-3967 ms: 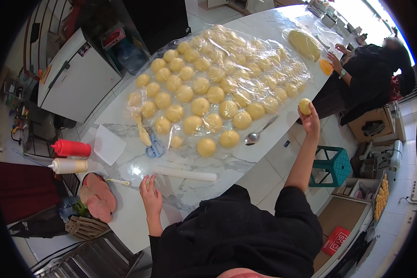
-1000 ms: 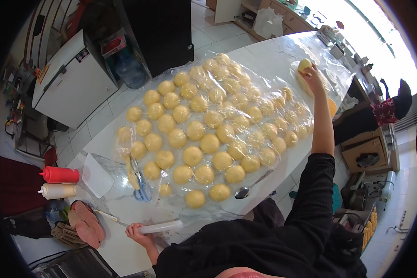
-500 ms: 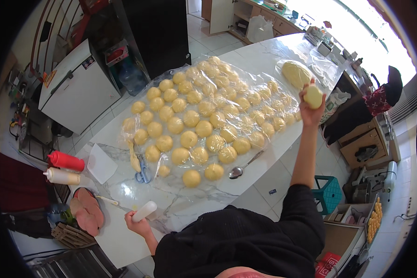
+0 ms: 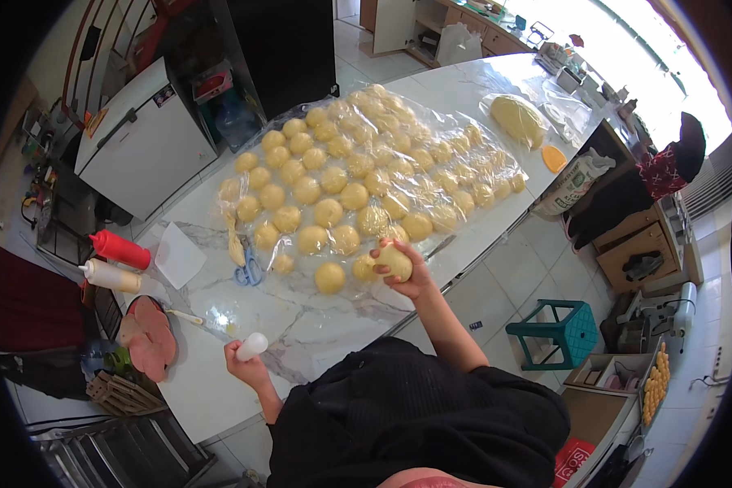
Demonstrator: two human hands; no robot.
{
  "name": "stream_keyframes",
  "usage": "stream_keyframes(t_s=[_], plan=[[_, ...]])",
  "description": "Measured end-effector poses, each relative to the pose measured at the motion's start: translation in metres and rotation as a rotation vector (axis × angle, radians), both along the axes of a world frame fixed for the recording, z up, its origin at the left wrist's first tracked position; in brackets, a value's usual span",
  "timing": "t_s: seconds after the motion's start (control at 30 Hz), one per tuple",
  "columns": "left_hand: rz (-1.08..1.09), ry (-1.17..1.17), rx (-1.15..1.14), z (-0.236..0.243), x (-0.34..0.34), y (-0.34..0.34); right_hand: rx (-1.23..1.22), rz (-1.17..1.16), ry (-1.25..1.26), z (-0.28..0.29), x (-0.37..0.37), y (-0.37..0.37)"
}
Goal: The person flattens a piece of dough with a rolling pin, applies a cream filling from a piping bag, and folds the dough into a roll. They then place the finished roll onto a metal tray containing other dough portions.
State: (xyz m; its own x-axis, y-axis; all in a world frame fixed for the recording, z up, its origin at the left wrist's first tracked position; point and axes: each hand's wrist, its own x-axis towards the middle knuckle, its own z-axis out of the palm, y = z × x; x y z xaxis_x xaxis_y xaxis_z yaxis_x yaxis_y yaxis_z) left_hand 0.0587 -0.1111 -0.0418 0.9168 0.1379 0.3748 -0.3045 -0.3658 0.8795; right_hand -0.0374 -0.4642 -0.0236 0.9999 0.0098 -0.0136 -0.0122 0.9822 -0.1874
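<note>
My left hand [image 4: 247, 366] is closed on a white rolling pin [image 4: 253, 346], held nearly end-on at the near side of the marble table [image 4: 309, 313]. My right hand [image 4: 415, 281] grips a pale yellow dough ball [image 4: 394, 262], over the near edge of many rows of dough balls [image 4: 328, 211]. Most balls lie under a wrinkled clear plastic sheet. Blue-handled scissors [image 4: 248, 271] lie left of them; a spoon is mostly hidden behind my right hand. A white scraper [image 4: 179, 256] rests farther left, and a palette knife [image 4: 189, 317] lies by pink rounds [image 4: 146, 342].
Red [image 4: 120, 249] and cream [image 4: 108, 276] squeeze bottles stand at the table's left end. A large dough mass [image 4: 516, 120] and orange scraper [image 4: 553, 159] lie at the far right, near a person [image 4: 618, 207]. A green stool [image 4: 557, 333] stands on the floor right of me.
My left hand has taken hold of the rolling pin. My right hand, with the dough ball, has come from the table's far right down and leftward. A co-worker seen earlier at the dough mass is gone.
</note>
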Motion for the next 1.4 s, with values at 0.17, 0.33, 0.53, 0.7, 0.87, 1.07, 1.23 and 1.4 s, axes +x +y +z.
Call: stream_keyframes(t_s=[0.17, 0.33, 0.53, 0.7, 0.87, 1.07, 1.23, 1.4], plan=[[-0.025, 0.038, -0.043, -0.002, -0.014, -0.006, 0.392, 0.169, -0.170, 0.014, 0.000, 0.048], [0.000, 0.105, -0.083, -0.005, -0.028, -0.004, 0.459, 0.287, -0.210, 0.029, -0.011, 0.077], [0.167, 0.134, -0.123, -0.007, -0.053, 0.008, 0.061, 0.494, -0.039, -0.003, -0.010, 0.092], [0.239, 0.082, 0.104, 0.002, -0.062, 0.024, -0.673, 0.598, 0.168, 0.008, 0.000, 0.117], [0.292, 0.143, 0.095, 0.017, -0.056, 0.053, -0.993, 0.540, 0.034, 0.020, 0.023, 0.158], [0.314, 0.150, 0.065, 0.024, -0.050, 0.101, -1.981, 0.062, -0.306, 0.012, 0.060, 0.239], [0.294, 0.128, 0.112, 0.010, -0.045, 0.145, -1.965, 0.173, -0.399, -0.002, 0.088, 0.290], [0.219, 0.140, 0.334, 0.022, -0.036, 0.167, -2.253, 0.073, -0.380, 0.025, 0.077, 0.303]])
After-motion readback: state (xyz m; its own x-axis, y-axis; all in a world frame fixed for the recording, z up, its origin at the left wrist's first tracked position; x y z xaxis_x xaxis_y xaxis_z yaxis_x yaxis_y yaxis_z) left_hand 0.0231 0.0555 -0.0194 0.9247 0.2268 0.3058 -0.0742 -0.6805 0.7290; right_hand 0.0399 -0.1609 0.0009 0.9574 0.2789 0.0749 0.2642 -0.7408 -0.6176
